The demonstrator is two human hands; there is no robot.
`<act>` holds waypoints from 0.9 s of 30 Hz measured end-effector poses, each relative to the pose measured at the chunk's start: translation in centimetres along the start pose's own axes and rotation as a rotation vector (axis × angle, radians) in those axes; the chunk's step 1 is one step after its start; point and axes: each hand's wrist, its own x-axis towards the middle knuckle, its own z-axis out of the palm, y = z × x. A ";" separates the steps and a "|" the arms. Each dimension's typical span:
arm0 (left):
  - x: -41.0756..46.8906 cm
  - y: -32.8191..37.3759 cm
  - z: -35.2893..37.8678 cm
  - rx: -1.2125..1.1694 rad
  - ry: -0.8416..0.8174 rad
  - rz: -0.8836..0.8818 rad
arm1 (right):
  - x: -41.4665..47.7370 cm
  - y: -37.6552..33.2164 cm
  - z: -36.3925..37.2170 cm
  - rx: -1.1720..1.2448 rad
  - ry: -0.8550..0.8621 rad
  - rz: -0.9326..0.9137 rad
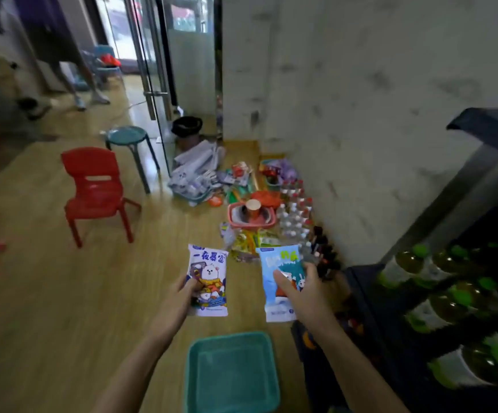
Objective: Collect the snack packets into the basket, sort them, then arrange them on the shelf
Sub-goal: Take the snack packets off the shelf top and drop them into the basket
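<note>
Here, the left hand (179, 302) pinches a purple packet (212, 263) and the right hand (307, 296) pinches a blue packet (274, 263), above the basket (233, 374) at six o'clock; shelf (465, 192) at four.

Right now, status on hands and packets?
Left hand grips purple packet. Right hand grips blue packet. Teal basket below them, empty. Nothing between.
</note>
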 end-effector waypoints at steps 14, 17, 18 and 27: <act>12.8 -29.7 -4.4 0.141 -0.014 -0.458 | 8.6 26.6 18.0 -0.131 -0.278 0.403; 14.9 -38.3 -3.9 0.162 0.043 -0.494 | 9.3 35.4 21.4 -0.154 -0.305 0.460; 15.7 -41.1 -3.7 0.163 0.053 -0.503 | 9.5 38.3 22.5 -0.162 -0.306 0.479; 23.7 -65.9 -2.2 0.216 0.086 -0.526 | 12.6 61.1 31.0 -0.108 -0.292 0.545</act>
